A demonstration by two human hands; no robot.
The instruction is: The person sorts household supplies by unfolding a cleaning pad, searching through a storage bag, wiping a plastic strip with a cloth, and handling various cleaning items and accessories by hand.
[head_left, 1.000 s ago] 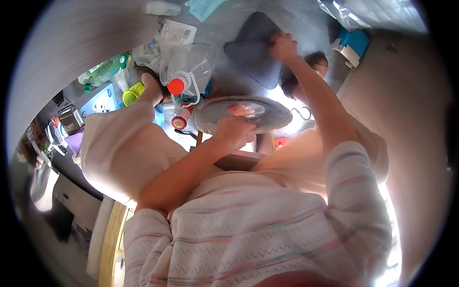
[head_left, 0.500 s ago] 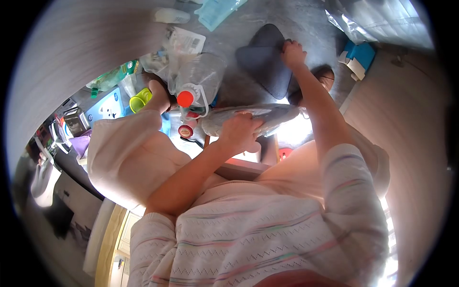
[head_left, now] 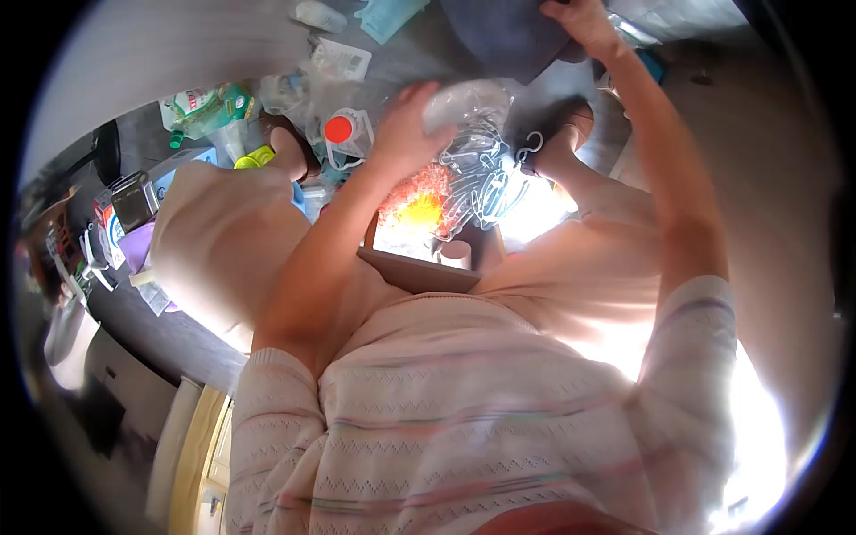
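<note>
My left hand [head_left: 408, 134] is closed on a crumpled clear plastic bag [head_left: 471, 100], its thumb and fingers on either side of the bag's near end. My right hand [head_left: 584, 25] grips the edge of a dark grey flat pad [head_left: 504, 36] at the top of the view, where the frame cuts the pad off. Below the bag lies a bunch of wire hangers [head_left: 486, 174], partly over an open box or drawer [head_left: 419, 270] between my legs. Inside it are a reddish-orange bundle [head_left: 419, 201], brightly lit, and a whitish cup [head_left: 456, 255].
A clear jug with a red cap [head_left: 339, 130] stands left of my left hand. Green-labelled plastic bottles [head_left: 201, 111], a yellow-green cup [head_left: 255, 158] and a metal container [head_left: 134, 201] are farther left. A pale blue plastic piece [head_left: 390, 16] lies at the top.
My right hand has lifted the grey pad up and away. My left hand has moved up and left with the plastic bag, uncovering the hangers, orange bundle and cup.
</note>
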